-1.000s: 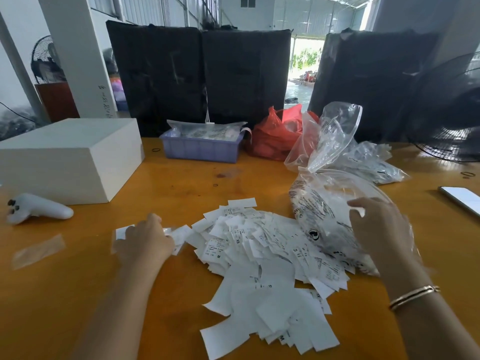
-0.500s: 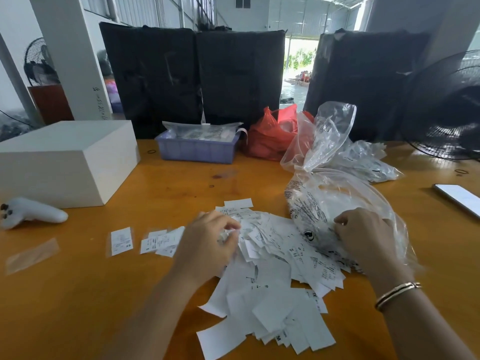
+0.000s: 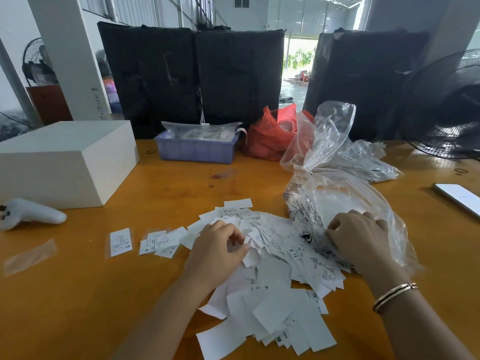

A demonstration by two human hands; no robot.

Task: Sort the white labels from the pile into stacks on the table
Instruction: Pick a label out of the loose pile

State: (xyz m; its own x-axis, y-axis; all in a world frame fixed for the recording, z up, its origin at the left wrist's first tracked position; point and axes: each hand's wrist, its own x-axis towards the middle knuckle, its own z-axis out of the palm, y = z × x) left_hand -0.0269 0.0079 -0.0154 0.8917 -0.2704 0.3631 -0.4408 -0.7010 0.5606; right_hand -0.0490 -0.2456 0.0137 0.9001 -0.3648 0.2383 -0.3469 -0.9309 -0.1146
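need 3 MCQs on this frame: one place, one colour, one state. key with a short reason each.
1. Where does the white controller lie?
A. in the tray
B. on the table, in front of the white box
C. on the phone

2. What colour is the tray at the far edge of the table?
A. blue-purple
B. green
C. yellow

3. What is the left hand doing?
A. lying flat on bare table
B. holding the phone
C. pinching a label at the pile

Key:
1 B: it rests on the table just in front of the white box.
2 A: its walls are blue-purple.
3 C: the fingers curl round a white label at the pile of labels.
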